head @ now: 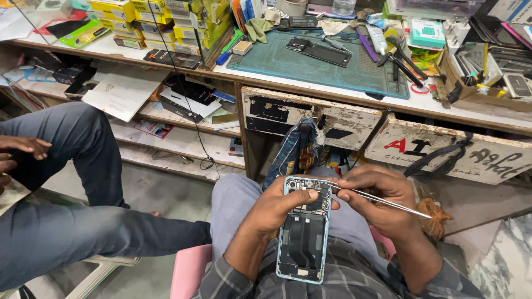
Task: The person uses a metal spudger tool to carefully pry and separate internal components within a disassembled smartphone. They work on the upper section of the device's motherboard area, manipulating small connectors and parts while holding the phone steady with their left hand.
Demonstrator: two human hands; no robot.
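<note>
I'm gripping the phone (303,230) in my left hand (277,207) over my lap, back already off, board exposed. Right hand (377,191) is pinching tweezers (382,200), tips probing its top edge; reassembly remaining.

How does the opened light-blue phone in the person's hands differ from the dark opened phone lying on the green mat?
The light-blue opened phone is gripped by the left hand over the lap; the dark opened phone lies untouched on the green work mat. Thin metal tweezers, in the right hand, reach only the blue one. Both are uncovered.
</note>
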